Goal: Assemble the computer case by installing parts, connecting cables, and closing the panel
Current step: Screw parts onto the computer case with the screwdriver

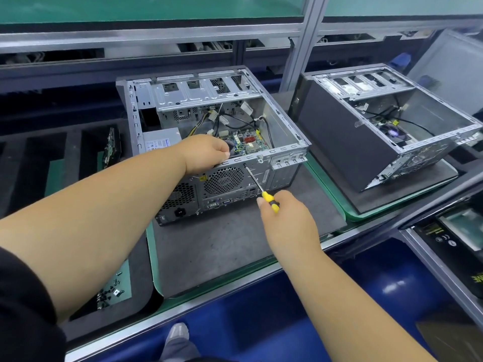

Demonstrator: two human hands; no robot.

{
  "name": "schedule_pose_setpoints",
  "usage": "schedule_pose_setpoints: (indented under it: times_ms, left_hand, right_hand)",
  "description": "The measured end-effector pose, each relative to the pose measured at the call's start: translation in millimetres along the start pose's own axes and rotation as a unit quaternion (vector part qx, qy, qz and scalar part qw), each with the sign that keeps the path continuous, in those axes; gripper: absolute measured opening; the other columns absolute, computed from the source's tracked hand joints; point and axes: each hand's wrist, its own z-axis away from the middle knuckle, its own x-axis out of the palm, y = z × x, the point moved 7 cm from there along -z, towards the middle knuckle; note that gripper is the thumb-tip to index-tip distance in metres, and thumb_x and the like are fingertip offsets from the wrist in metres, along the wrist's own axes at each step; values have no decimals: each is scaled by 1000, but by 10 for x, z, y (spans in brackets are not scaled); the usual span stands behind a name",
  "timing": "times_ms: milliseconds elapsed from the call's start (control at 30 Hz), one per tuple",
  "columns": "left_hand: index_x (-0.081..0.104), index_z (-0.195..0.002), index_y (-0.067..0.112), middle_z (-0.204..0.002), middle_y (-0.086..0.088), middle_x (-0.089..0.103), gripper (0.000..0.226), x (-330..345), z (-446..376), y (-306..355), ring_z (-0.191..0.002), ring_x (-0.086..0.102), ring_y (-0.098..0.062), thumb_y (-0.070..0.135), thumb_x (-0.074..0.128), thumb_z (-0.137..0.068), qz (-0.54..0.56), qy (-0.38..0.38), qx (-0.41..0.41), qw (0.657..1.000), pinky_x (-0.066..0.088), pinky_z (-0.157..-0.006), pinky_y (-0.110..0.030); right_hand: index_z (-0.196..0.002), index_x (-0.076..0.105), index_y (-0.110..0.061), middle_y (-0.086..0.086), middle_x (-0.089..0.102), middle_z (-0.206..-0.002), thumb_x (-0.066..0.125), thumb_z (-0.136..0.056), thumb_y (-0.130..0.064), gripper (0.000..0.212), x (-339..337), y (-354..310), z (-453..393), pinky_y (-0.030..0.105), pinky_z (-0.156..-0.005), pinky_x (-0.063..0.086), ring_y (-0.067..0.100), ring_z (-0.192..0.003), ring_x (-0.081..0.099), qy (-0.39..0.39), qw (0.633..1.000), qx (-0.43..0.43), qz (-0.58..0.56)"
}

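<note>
I see the open computer case (209, 142) lying on its side on a grey mat (235, 246) on the tabletop (261, 270), rear panel toward me, side panel off. My right hand (285, 218) has its grip closed round the yellow-and-black handle of a screwdriver (257, 184); the shaft slants up and left, tip set against the upper edge of the rear panel, just right of the round fan grille (223, 181). My left hand (206, 152) rests on the case's top rear rim with fingers curled (whether that grip pinches anything, I cannot tell). Motherboard (245, 143) and loose cables (235, 118) are visible inside. A second open case (386, 131) sits to the right. Loose screws (112, 291) lie at lower left.
</note>
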Motion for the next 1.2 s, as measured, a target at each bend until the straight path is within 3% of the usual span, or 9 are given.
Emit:
schedule_pose_setpoints:
  times_ms: [33,100,167,300,500,667,867,1067,1200]
  left_hand:
    - [41,-67,15,-63,-2,39,32,3,-1,-6,-62,37,-20,21,45,-98,-1,1,0,1000,33,-65,-31]
    - [41,-67,15,-63,-2,39,32,2,-2,-6,-62,36,-20,22,45,-98,-2,3,1,1000,32,-65,-31]
    - [42,-69,14,-65,-3,40,32,3,-6,-2,-63,37,-21,23,45,-99,-8,3,2,1000,33,-66,-32]
    - [44,-69,14,-63,-2,40,30,4,-9,-6,-62,37,-21,22,45,-98,-5,5,1,1000,33,-65,-31]
    - [43,-67,15,-62,-2,40,32,-2,-13,-12,-62,37,-21,23,45,-98,-7,10,-1,1000,32,-64,-31]
    - [44,-67,16,-62,-1,42,32,-2,-9,-23,-61,39,-20,23,46,-98,1,15,-2,1000,34,-63,-30]
    - [43,-67,15,-61,-1,41,33,-4,-1,6,-60,38,-20,24,44,-99,-5,13,1,1000,34,-63,-30]
    - [47,-69,14,-62,-2,45,32,-5,9,13,-59,41,-20,26,44,-100,-7,13,-2,1000,38,-63,-30]
    - [47,-72,13,-65,-3,46,32,-6,12,27,-61,40,-20,27,42,-101,-30,18,-1,999,35,-65,-31]
  right_hand:
    - [-85,58,-16,-1,61,-76,41,-104,-47,40,63,63,-23,34,-61,41,22,-68,52,-50,988,74,-125]
    - [-83,69,-12,2,65,-69,37,-108,-41,50,265,149,47,29,-59,41,16,-57,48,-152,898,231,-342]
    - [-81,73,-8,2,67,-65,43,-107,-36,49,360,143,94,23,-52,42,11,-50,49,-181,846,264,-426]
    - [-83,68,-9,-1,64,-63,67,-95,-35,28,341,141,92,22,-46,47,11,-46,56,-151,860,217,-436]
    - [-86,55,-10,3,58,-68,80,-83,-28,31,233,144,63,18,-41,42,7,-41,51,-69,891,188,-407]
    - [-86,60,-9,4,60,-67,76,-88,-33,29,174,98,51,20,-42,43,9,-41,52,-79,895,205,-387]
    - [-81,69,-13,0,51,-64,42,-106,-42,47,177,29,63,22,-47,36,11,-48,40,-178,877,267,-356]
    - [-94,72,-5,-2,50,-55,43,-106,-41,48,232,57,78,18,-39,27,6,-39,33,-221,793,295,-485]
    - [-87,62,-11,2,53,-61,55,-101,-42,35,226,115,31,20,-38,31,10,-39,39,-156,849,266,-429]
